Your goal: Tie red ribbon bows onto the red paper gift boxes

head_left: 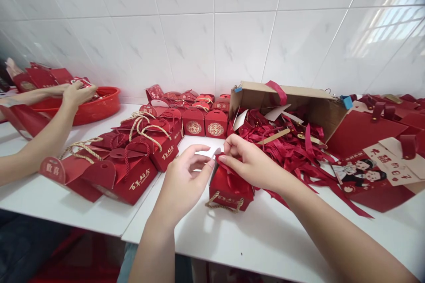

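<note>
A small red gift box [229,191] with a gold rope handle stands on the white table [265,239] in front of me. My right hand [250,161] pinches the red flap or ribbon at the top of the box. My left hand [184,177] hovers just left of the box, fingers curled, thumb and forefinger close to the right hand's fingertips, holding nothing I can make out.
Piles of finished red boxes [139,150] lie to the left and at the back [202,119]. A cardboard carton [299,101] spills red ribbons [299,150]. Flat red box blanks [375,163] lie at right. Another person's arms [49,124] reach to a red basin [99,104].
</note>
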`<state>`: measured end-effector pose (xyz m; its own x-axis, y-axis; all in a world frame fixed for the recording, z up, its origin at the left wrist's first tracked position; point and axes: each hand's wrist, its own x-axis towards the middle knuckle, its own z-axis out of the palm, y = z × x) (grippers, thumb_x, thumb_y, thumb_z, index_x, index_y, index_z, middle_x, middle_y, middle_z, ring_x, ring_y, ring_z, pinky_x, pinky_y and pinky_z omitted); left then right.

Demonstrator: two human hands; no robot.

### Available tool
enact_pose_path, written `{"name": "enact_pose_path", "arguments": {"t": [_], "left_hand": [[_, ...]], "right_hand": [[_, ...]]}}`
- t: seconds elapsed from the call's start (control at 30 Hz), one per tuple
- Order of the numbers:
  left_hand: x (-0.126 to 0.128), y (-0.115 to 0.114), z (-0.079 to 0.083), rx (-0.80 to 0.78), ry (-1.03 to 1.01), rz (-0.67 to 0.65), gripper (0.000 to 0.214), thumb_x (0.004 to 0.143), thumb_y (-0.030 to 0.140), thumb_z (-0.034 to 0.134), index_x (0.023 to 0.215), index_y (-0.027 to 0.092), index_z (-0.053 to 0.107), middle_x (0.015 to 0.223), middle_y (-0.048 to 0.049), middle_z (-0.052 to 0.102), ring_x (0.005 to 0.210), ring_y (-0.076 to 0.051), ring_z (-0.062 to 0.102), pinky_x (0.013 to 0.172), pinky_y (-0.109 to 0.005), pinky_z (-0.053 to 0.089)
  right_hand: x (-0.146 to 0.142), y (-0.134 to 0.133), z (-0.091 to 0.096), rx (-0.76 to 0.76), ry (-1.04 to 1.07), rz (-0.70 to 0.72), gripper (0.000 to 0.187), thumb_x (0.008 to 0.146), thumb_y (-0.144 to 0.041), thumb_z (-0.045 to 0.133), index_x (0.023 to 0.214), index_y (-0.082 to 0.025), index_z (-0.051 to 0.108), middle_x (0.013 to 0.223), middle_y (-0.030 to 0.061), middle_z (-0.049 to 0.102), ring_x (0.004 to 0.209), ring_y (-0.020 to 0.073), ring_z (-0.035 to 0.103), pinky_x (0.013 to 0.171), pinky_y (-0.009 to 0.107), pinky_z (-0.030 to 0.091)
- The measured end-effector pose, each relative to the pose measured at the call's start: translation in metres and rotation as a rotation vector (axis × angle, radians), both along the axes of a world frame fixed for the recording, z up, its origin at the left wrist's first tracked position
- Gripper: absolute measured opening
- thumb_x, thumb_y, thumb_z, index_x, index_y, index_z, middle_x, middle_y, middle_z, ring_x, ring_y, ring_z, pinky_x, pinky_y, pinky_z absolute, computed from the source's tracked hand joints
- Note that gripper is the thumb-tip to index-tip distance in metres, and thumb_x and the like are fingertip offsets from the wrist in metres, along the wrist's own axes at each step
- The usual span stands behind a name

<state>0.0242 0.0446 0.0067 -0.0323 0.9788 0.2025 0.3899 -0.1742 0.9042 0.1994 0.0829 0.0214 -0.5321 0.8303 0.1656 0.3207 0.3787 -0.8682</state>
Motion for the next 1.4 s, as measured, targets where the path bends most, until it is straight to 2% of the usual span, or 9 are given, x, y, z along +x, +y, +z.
{"name": "enact_pose_path", "arguments": {"t": [0.13,0.4,0.6,0.93,1.1,1.17,1.27,1.33,1.4], "left_hand": [[0.001,0.0,0.001,-0.006,-0.018,-0.011,0.029,0.081,0.037,0.063,0.105,0.021,0.057,0.091,-0.0048,0.072,0.085,-0.019,0.068,0.073,-0.029,0.053],[0.001,-0.001,0.002,0.002,-0.009,0.013,0.029,0.08,0.035,0.063,0.105,0.021,0.059,0.103,-0.007,0.069,0.091,-0.02,0.068,0.073,-0.029,0.056],[0.002,-0.002,0.002,0.006,-0.009,0.006,0.029,0.08,0.035,0.064,0.105,0.021,0.06,0.108,-0.0084,0.069,0.097,-0.023,0.067,0.073,-0.03,0.057],[0.003,-0.002,0.002,0.001,-0.021,-0.011,0.028,0.084,0.039,0.058,0.106,0.021,0.059,0.097,-0.0064,0.068,0.075,-0.018,0.066,0.053,-0.026,0.055],[0.005,0.007,-0.004,0.03,-0.072,-0.03,0.025,0.082,0.028,0.062,0.104,0.02,0.055,0.083,-0.0022,0.064,0.074,-0.016,0.066,0.05,-0.021,0.052],[0.003,0.009,-0.003,0.085,-0.212,0.041,0.026,0.079,0.025,0.065,0.102,0.021,0.053,0.08,0.001,0.061,0.067,-0.014,0.066,0.048,-0.021,0.052],[-0.006,0.008,0.005,0.306,-0.541,0.282,0.021,0.077,0.019,0.067,0.092,0.021,0.052,0.082,0.0046,0.058,0.062,-0.01,0.066,0.054,-0.02,0.054],[-0.016,0.006,0.011,0.473,-0.704,0.453,0.017,0.078,0.015,0.065,0.083,0.022,0.05,0.08,0.0072,0.057,0.072,-0.009,0.069,0.067,-0.02,0.056],[-0.024,0.005,0.014,0.548,-0.736,0.522,0.016,0.081,0.015,0.062,0.081,0.024,0.049,0.085,0.0084,0.058,0.091,-0.012,0.069,0.084,-0.023,0.055]], "right_hand": [[0.001,-0.001,0.003,-0.01,-0.053,0.046,0.012,0.09,-0.027,0.05,0.083,-0.022,0.04,0.065,-0.0066,0.05,0.057,0.0097,0.044,0.056,0.024,0.034],[0.002,-0.001,0.003,-0.124,0.076,0.135,0.014,0.093,-0.031,0.046,0.085,-0.022,0.039,0.064,-0.0074,0.046,0.055,0.0086,0.039,0.053,0.022,0.032],[0.001,-0.002,0.002,-0.029,-0.049,0.021,0.012,0.091,-0.03,0.049,0.085,-0.022,0.04,0.063,-0.0077,0.046,0.056,0.0097,0.041,0.054,0.024,0.033],[-0.002,-0.002,-0.003,0.054,-0.08,0.047,0.011,0.09,-0.025,0.047,0.083,-0.022,0.039,0.067,-0.0057,0.05,0.058,0.0108,0.044,0.057,0.024,0.034],[-0.003,-0.002,-0.003,0.106,-0.107,0.052,0.006,0.09,-0.024,0.046,0.086,-0.022,0.042,0.071,-0.0036,0.055,0.062,0.012,0.049,0.058,0.025,0.038],[0.0,-0.002,0.004,0.196,-0.132,-0.005,0.005,0.089,-0.023,0.048,0.085,-0.021,0.045,0.076,-0.0011,0.058,0.067,0.013,0.052,0.06,0.025,0.039],[0.017,-0.003,0.019,0.351,-0.196,-0.159,0.006,0.088,-0.022,0.05,0.082,-0.021,0.05,0.085,0.002,0.062,0.074,0.0149,0.056,0.064,0.027,0.042],[0.034,-0.005,0.029,0.346,-0.302,-0.199,0.008,0.088,-0.025,0.051,0.081,-0.021,0.053,0.084,0.0026,0.063,0.074,0.0161,0.057,0.062,0.027,0.042],[0.051,-0.006,0.034,0.255,-0.466,-0.138,0.01,0.085,-0.03,0.055,0.079,-0.021,0.058,0.081,0.0035,0.065,0.07,0.0177,0.058,0.056,0.028,0.041]]}}
